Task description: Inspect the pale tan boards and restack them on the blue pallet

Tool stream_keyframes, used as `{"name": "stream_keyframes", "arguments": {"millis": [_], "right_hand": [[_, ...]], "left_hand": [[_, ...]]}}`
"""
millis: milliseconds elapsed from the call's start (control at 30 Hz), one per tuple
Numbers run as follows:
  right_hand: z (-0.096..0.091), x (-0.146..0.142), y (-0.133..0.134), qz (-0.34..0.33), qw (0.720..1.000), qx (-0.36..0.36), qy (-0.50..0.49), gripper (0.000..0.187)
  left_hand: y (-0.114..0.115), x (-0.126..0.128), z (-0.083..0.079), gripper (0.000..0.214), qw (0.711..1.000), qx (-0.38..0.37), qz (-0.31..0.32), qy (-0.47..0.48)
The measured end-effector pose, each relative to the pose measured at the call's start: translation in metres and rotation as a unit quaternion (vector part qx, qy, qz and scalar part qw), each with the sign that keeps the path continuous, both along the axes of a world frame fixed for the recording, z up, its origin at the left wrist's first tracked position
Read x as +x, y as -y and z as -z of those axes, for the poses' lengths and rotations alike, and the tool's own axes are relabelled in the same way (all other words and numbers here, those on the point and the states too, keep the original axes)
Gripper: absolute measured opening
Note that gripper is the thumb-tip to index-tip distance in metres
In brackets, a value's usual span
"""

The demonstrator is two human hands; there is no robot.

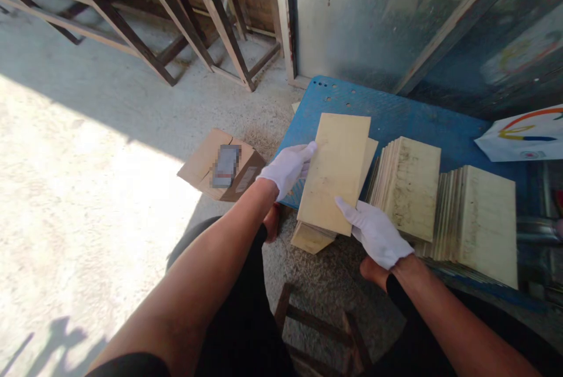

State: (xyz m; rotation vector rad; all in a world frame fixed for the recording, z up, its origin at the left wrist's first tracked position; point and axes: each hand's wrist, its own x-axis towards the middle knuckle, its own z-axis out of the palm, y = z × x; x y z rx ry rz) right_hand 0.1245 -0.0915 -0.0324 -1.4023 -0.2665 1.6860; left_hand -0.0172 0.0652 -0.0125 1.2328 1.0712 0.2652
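A thin, pale plywood board [336, 172] lies tilted between my hands above the front of the blue table. My left hand [288, 169], in a white glove, grips its left edge. My right hand [373, 230], gloved too, has its thumb on the lower right face, the other fingers partly hidden beneath. More boards [313, 238] show under the held one, at its lower end and right side; how many I cannot tell. Right of my hands, a row of boards [416, 186] leans on the table, and a second row [490, 221] stands beyond it.
The blue table [387, 110] stands against a framed glass panel [352, 19]. A white printed bag [528, 136] lies at its right. On the floor to the left is a cardboard box [204, 157] with a blurred item on top. Wooden frames [197, 19] stand behind; a wooden stool [319, 324] is below me.
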Motion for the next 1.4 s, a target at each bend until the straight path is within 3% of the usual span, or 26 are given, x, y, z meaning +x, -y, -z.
{"name": "stream_keyframes", "arguments": {"millis": [67, 200, 333, 567, 700, 933, 1067, 1167, 1267, 1400], "right_hand": [[-0.003, -0.004, 0.002, -0.041, 0.999, 0.007, 0.023, 0.041], [-0.003, -0.006, 0.003, -0.136, 0.986, 0.033, 0.089, 0.042], [-0.008, 0.011, -0.006, -0.191, 0.964, 0.056, 0.174, 0.048], [-0.031, 0.055, -0.023, -0.029, 0.951, 0.035, 0.307, 0.059], [-0.035, 0.056, -0.02, -0.024, 0.957, 0.0, 0.289, 0.061], [-0.039, 0.051, -0.012, -0.02, 0.963, -0.012, 0.268, 0.058], [-0.031, 0.047, -0.002, -0.059, 0.958, -0.017, 0.28, 0.046], [-0.02, 0.04, 0.008, -0.094, 0.956, -0.027, 0.277, 0.048], [-0.007, 0.03, 0.015, -0.134, 0.954, -0.04, 0.265, 0.052], [0.016, 0.015, 0.025, -0.192, 0.946, -0.066, 0.253, 0.055]], "left_hand": [[-0.003, -0.002, -0.003, 0.045, 0.999, -0.017, -0.017, 0.028], [-0.002, -0.002, -0.012, 0.042, 0.999, -0.027, -0.04, -0.005], [0.009, 0.004, -0.025, 0.033, 0.999, -0.011, -0.038, 0.0], [0.023, 0.007, -0.025, 0.02, 0.999, 0.026, 0.033, -0.01], [0.028, 0.009, -0.023, 0.019, 0.997, 0.001, 0.077, -0.004], [0.031, 0.006, -0.039, 0.015, 0.991, -0.09, 0.095, 0.03], [0.022, 0.0, -0.041, 0.019, 0.977, -0.07, 0.203, -0.004], [0.015, -0.002, -0.039, 0.024, 0.962, 0.007, 0.269, -0.052], [0.011, 0.0, -0.038, 0.039, 0.954, 0.094, 0.271, -0.089], [0.009, 0.001, -0.04, 0.046, 0.949, 0.129, 0.269, -0.099]]}}
